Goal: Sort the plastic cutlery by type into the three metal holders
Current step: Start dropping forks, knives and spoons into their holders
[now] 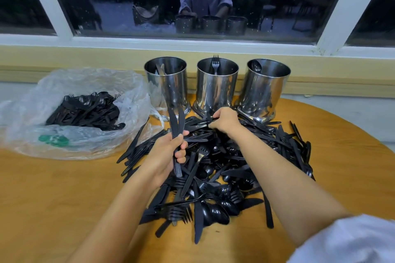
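**What We Cannot Make Out**

Our right hand point(224, 120) curls its fingertips out of sight, and its grip pinches a black piece point(211, 119) whose type we cannot tell. Steel walls hide most of what the holders point(215, 92) contain. The pile point(224, 177) buries its lower layers. The worktop point(64, 198) runs off the bottom edge.

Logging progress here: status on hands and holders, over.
Left hand grips knives. Right hand pinches a utensil in the cutlery pile. Three holders nearly empty, unobstructed.
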A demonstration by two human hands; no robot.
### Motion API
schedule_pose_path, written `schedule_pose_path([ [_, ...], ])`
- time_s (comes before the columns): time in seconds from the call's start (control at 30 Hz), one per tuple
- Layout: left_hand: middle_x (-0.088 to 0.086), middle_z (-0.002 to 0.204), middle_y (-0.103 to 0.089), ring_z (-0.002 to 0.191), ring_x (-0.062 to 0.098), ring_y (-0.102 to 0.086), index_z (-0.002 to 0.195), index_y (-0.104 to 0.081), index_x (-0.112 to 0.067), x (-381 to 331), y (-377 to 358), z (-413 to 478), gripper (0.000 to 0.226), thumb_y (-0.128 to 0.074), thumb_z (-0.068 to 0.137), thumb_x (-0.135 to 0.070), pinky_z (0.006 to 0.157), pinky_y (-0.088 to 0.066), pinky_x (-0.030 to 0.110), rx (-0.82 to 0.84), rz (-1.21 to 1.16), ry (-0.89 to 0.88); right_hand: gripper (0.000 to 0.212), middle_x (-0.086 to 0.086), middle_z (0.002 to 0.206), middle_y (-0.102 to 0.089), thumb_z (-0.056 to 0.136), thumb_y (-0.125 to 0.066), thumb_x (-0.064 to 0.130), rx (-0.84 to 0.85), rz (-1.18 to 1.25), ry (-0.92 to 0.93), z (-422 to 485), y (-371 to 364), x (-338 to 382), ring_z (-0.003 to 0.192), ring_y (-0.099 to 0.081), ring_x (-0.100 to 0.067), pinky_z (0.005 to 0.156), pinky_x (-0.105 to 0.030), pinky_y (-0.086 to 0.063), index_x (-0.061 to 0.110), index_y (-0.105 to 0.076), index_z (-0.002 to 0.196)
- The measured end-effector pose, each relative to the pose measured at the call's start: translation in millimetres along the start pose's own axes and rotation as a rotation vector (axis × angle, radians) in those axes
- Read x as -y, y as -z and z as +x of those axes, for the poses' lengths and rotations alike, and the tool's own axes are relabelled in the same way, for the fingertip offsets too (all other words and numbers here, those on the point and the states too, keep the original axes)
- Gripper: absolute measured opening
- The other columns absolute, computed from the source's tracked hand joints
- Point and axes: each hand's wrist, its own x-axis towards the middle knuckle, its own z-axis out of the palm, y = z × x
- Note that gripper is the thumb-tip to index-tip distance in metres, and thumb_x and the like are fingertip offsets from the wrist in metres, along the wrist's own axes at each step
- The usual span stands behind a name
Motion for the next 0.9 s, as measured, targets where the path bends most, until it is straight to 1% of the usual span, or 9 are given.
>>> schedule_pose_path([
  [0.1, -0.001, 0.063, -0.043, 0.046, 0.006, -0.034, 0.112, -0.057, -0.004, 1.8, 2.9, -0.5, 0.019, -0.041, 0.105, -0.010, 0.042, -0.033, 0.018, -0.007, -0.032, 0.013, 0.024, -0.014, 0.119, -0.064, 0.087, -0.068, 0.003, -0.138, 0.200, 0.032, -5.5, 25.3, 10.5, 0.091, -0.056, -0.015, 0.074, -0.024, -0.049, 0.000, -0.063, 0.111],
  [0.17, 0.001, 0.064, -0.048, 0.048, 0.008, -0.040, 0.110, -0.057, -0.002, 3.0, 1.4, 0.4, 0.020, -0.039, 0.106, -0.010, 0.044, -0.039, 0.019, -0.009, -0.097, 0.034, 0.011, -0.016, 0.102, -0.070, 0.090, -0.064, 0.005, -0.291, 0.241, 0.165, -18.1, 45.6, 19.3, 0.074, -0.062, -0.010, 0.064, -0.022, -0.050, 0.002, -0.065, 0.100],
  [0.23, 0.005, 0.068, -0.058, 0.052, 0.012, -0.053, 0.109, -0.057, -0.001, 2.6, -4.1, 1.0, 0.021, -0.039, 0.106, -0.010, 0.049, -0.049, 0.022, -0.004, -0.161, 0.050, 0.004, -0.011, 0.086, -0.071, 0.089, -0.066, 0.006, -0.379, 0.325, 0.315, -38.9, 56.8, 25.5, 0.068, -0.066, -0.010, 0.065, -0.021, -0.055, 0.006, -0.065, 0.093],
  [0.33, 0.015, 0.082, -0.073, 0.068, 0.021, -0.072, 0.106, -0.059, 0.000, 2.0, -15.9, 0.1, 0.023, -0.037, 0.106, -0.009, 0.060, -0.060, 0.029, 0.028, -0.222, 0.088, 0.007, -0.001, 0.081, -0.071, 0.086, -0.070, 0.006, -0.325, 0.399, 0.460, -72.2, 47.6, 20.5, 0.076, -0.069, -0.013, 0.074, -0.020, -0.055, 0.011, -0.068, 0.090],
  [0.5, 0.026, 0.112, -0.068, 0.094, 0.031, -0.071, 0.121, -0.053, 0.005, 5.2, -25.8, 3.4, 0.029, -0.034, 0.107, -0.012, 0.082, -0.059, 0.043, 0.067, -0.294, 0.127, 0.011, 0.005, 0.091, -0.072, 0.084, -0.073, 0.007, -0.174, 0.377, 0.629, -100.5, 9.8, -8.7, 0.088, -0.067, -0.007, 0.082, -0.020, -0.052, 0.009, -0.073, 0.095],
  [0.6, 0.027, 0.113, -0.067, 0.079, 0.027, -0.071, 0.118, -0.055, 0.005, 1.6, -22.2, 7.4, 0.032, -0.035, 0.107, -0.017, 0.069, -0.062, 0.040, 0.046, -0.335, 0.117, 0.022, 0.012, 0.104, -0.070, 0.081, -0.077, 0.008, -0.119, 0.213, 0.777, -96.8, -1.5, -21.9, 0.106, -0.057, -0.010, 0.092, -0.021, -0.047, 0.016, -0.075, 0.102],
  [0.7, 0.017, 0.103, -0.070, 0.080, 0.024, -0.071, 0.114, -0.057, -0.001, -4.7, -13.3, 12.8, 0.024, -0.038, 0.106, -0.012, 0.059, -0.060, 0.034, 0.008, -0.349, 0.118, 0.024, 0.008, 0.109, -0.071, 0.085, -0.071, 0.005, -0.004, 0.148, 0.811, -91.6, -1.8, -24.0, 0.115, -0.051, -0.010, 0.099, -0.019, -0.041, 0.018, -0.075, 0.105],
  [0.8, 0.013, 0.096, -0.068, 0.077, 0.023, -0.073, 0.111, -0.056, -0.004, -10.4, -4.2, 17.0, 0.017, -0.040, 0.104, -0.005, 0.060, -0.060, 0.038, -0.028, -0.373, 0.121, 0.023, 0.008, 0.110, -0.070, 0.089, -0.066, 0.002, -0.082, 0.173, 0.829, -81.5, 3.0, -20.6, 0.112, -0.054, -0.010, 0.097, -0.023, -0.044, 0.018, -0.076, 0.102],
  [0.9, 0.005, 0.083, -0.061, 0.066, 0.018, -0.064, 0.106, -0.055, -0.007, -12.5, 5.5, 19.5, 0.017, -0.038, 0.106, -0.008, 0.059, -0.055, 0.033, -0.070, -0.318, 0.128, 0.019, 0.009, 0.101, -0.070, 0.091, -0.063, 0.005, -0.187, 0.069, 0.669, -54.5, 10.2, -15.6, 0.095, -0.053, 0.003, 0.086, -0.012, -0.041, 0.017, -0.075, 0.099],
])
